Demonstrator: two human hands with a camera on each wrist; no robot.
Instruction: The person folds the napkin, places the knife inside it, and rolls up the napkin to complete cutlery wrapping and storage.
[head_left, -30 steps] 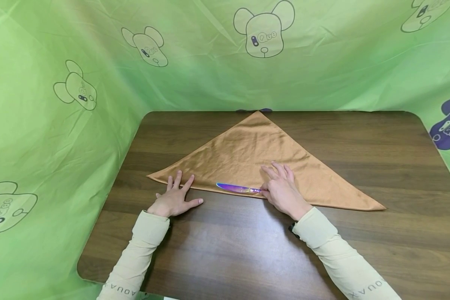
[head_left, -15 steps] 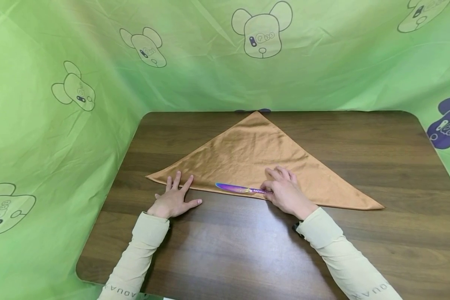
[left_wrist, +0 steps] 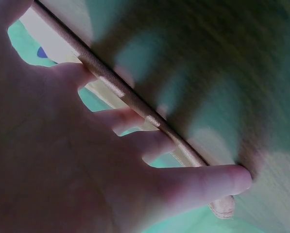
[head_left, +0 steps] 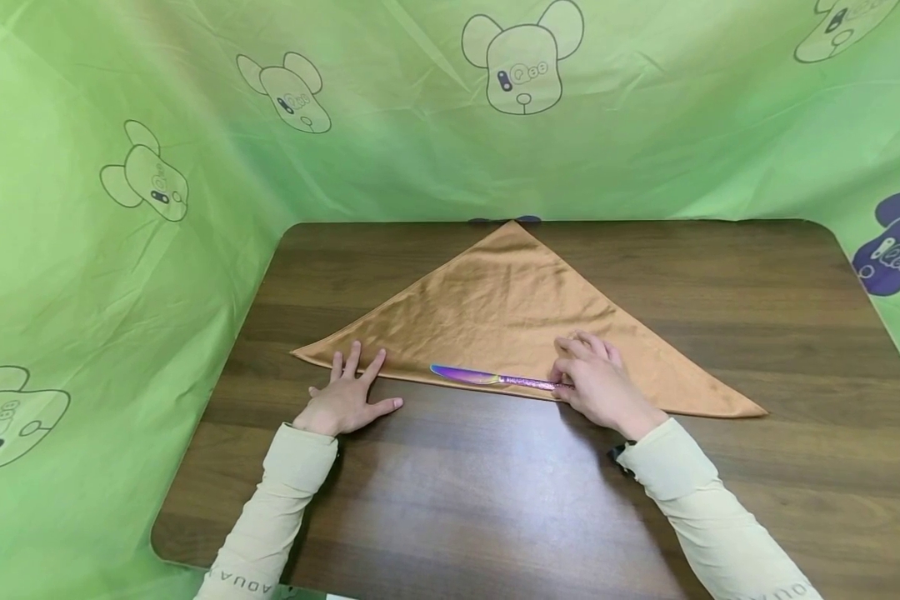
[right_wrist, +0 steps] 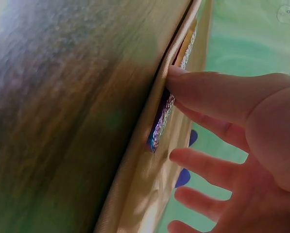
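Observation:
A brown satin cloth, folded into a triangle, lies with its long edge towards me. Along that edge rests a table knife with a rainbow-coloured blade pointing left. My right hand pinches the end part of its patterned handle between thumb and index finger, the other fingers bent above the cloth. Seen from the right wrist, the handle's end shows below the thumb. My left hand lies with spread fingers on the cloth's left front edge, its thumb on the wood; the left wrist view shows the palm.
The dark wooden table carries the cloth, whose far point reaches the back edge. Green fabric printed with bear heads hangs behind the table and along its left side.
My right hand has slid to the right along the knife handle, so more of the handle shows. The knife and cloth stay about where they were. My left hand keeps its place.

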